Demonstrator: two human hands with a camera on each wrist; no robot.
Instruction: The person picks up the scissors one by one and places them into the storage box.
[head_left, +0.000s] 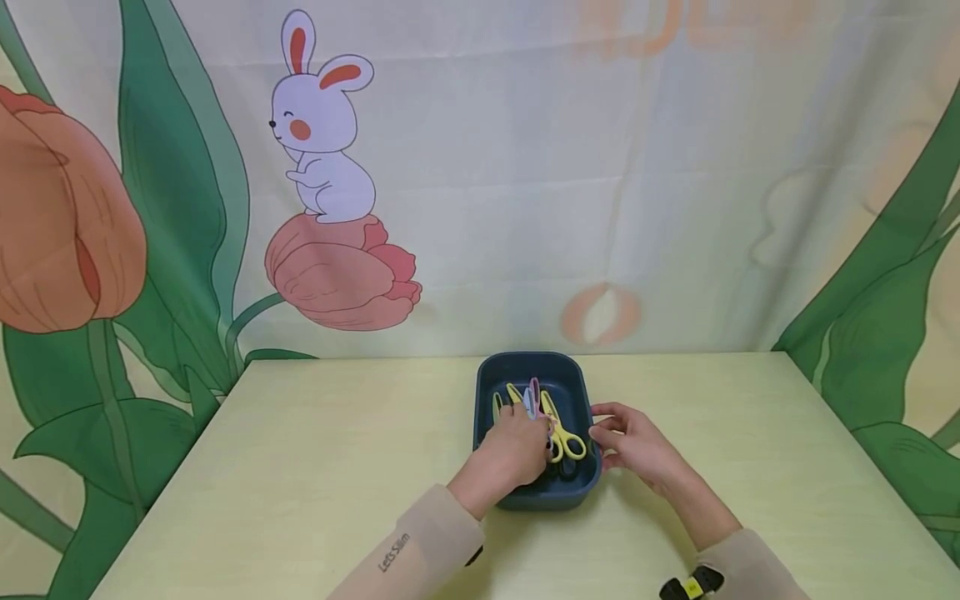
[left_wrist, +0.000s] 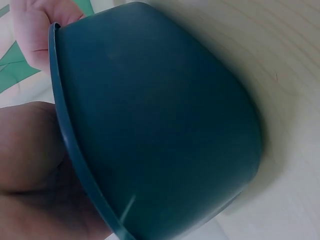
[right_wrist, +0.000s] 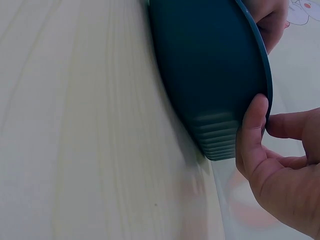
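Observation:
A dark blue plastic box [head_left: 547,501] stands on the table with several pairs of scissors in it. Yellow-handled scissors [head_left: 573,446] lie at the right inside the box. Pink and light-blue parts of scissors [head_left: 532,398] stick up beside the fingers of my left hand [head_left: 513,446], which reaches down into the box. Its fingertips are hidden among the scissors, so their grip is unclear. My right hand [head_left: 633,442] pinches the box's right rim, thumb and fingers on either side of the wall in the right wrist view.
The pale wooden table [head_left: 315,467] spreads out around the box. Behind it hangs a curtain [head_left: 487,250] printed with tulips and a rabbit.

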